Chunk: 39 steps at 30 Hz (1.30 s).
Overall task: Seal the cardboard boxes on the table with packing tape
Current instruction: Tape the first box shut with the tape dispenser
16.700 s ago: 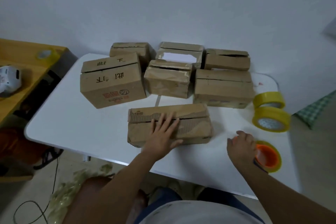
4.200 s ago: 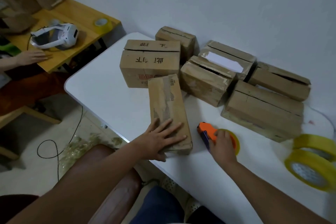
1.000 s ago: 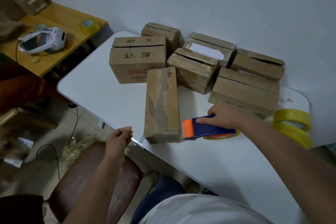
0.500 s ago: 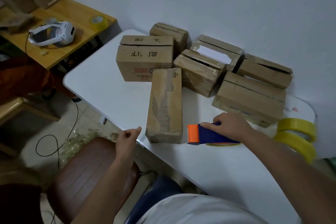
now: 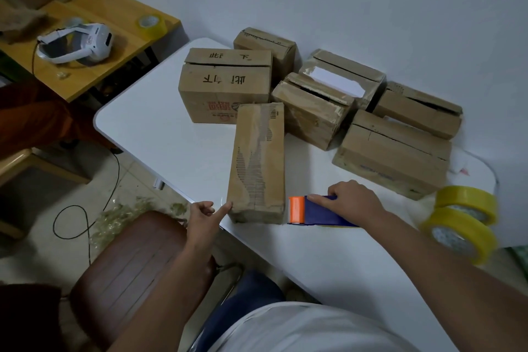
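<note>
I see a white table (image 5: 171,134) from above, with a long narrow cardboard box (image 5: 258,163) lying lengthwise near its front edge, its top worn and stripped in patches. My view shows the left hand (image 5: 204,218) at the box's near left corner, the forefinger stretched out and touching the cardboard, the thumb raised, the other fingers curled in and holding nothing. The right hand (image 5: 350,198) rests just right of the box, fingers wrapped over a blue tape dispenser (image 5: 317,211) with an orange front, which sits on the table beside the box's near end. Behind the long box stand five more cardboard boxes, the largest (image 5: 225,86) printed with characters, the rest clustered to its right against the wall. Two yellow rolls of packing tape (image 5: 463,220) are stacked at the table's right edge. To the left, a wooden desk (image 5: 120,37) carries a white headset (image 5: 77,43) and another tape roll (image 5: 151,24).
</note>
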Each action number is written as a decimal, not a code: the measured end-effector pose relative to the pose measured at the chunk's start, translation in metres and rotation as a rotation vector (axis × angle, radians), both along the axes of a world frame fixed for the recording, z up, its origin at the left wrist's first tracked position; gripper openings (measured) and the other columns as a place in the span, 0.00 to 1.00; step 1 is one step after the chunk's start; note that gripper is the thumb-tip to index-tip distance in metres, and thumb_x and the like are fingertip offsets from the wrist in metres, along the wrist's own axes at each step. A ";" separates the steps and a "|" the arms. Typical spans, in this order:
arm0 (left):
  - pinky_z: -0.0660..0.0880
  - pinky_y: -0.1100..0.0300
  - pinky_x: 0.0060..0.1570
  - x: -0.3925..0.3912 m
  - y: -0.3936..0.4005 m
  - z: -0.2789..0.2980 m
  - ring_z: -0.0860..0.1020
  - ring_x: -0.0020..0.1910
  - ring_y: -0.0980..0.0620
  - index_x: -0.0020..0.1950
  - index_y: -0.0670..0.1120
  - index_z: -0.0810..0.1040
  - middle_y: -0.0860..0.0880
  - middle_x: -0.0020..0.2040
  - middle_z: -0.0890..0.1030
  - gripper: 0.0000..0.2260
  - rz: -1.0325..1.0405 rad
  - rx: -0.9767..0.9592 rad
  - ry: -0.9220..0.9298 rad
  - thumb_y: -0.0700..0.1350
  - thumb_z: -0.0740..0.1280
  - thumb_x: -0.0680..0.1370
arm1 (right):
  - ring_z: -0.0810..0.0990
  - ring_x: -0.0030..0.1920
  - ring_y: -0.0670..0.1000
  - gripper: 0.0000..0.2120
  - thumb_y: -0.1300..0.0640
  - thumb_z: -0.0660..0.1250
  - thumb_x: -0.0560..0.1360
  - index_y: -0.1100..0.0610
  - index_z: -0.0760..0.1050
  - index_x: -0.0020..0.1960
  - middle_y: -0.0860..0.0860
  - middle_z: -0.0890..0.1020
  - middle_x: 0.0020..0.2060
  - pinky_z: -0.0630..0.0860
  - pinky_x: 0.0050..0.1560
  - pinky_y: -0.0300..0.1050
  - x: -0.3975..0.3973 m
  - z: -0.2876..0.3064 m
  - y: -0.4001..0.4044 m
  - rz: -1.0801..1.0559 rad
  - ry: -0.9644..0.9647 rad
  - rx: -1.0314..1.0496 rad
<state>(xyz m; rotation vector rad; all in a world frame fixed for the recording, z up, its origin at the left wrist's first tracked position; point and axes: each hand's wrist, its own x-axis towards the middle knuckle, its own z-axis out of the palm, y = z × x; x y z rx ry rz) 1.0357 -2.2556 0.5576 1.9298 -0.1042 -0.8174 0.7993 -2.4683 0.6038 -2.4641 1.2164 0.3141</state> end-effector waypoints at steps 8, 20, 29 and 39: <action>0.71 0.61 0.43 0.018 0.002 -0.003 0.76 0.49 0.55 0.57 0.48 0.73 0.49 0.51 0.76 0.22 -0.046 0.017 0.036 0.54 0.78 0.70 | 0.75 0.33 0.48 0.31 0.28 0.53 0.74 0.54 0.75 0.38 0.49 0.75 0.31 0.67 0.33 0.40 0.012 -0.010 0.010 -0.017 0.058 0.018; 0.73 0.59 0.45 0.043 0.006 -0.004 0.73 0.38 0.54 0.49 0.40 0.76 0.48 0.43 0.76 0.15 -0.124 -0.034 0.104 0.52 0.66 0.81 | 0.80 0.39 0.51 0.32 0.27 0.52 0.74 0.55 0.77 0.44 0.51 0.80 0.39 0.76 0.44 0.44 0.022 -0.017 0.023 -0.045 0.083 0.041; 0.75 0.64 0.43 0.054 0.024 0.007 0.82 0.40 0.57 0.70 0.47 0.76 0.50 0.56 0.83 0.16 -0.121 0.191 -0.350 0.49 0.57 0.85 | 0.78 0.39 0.49 0.28 0.28 0.53 0.74 0.53 0.74 0.45 0.49 0.78 0.39 0.72 0.40 0.40 0.022 -0.017 0.025 -0.049 0.083 0.063; 0.72 0.54 0.68 0.005 -0.002 0.029 0.71 0.71 0.52 0.68 0.44 0.78 0.50 0.68 0.77 0.29 -1.035 -0.034 -0.948 0.25 0.60 0.70 | 0.80 0.40 0.50 0.31 0.28 0.52 0.74 0.55 0.76 0.43 0.52 0.81 0.41 0.77 0.45 0.44 0.018 -0.020 0.027 -0.062 0.058 0.062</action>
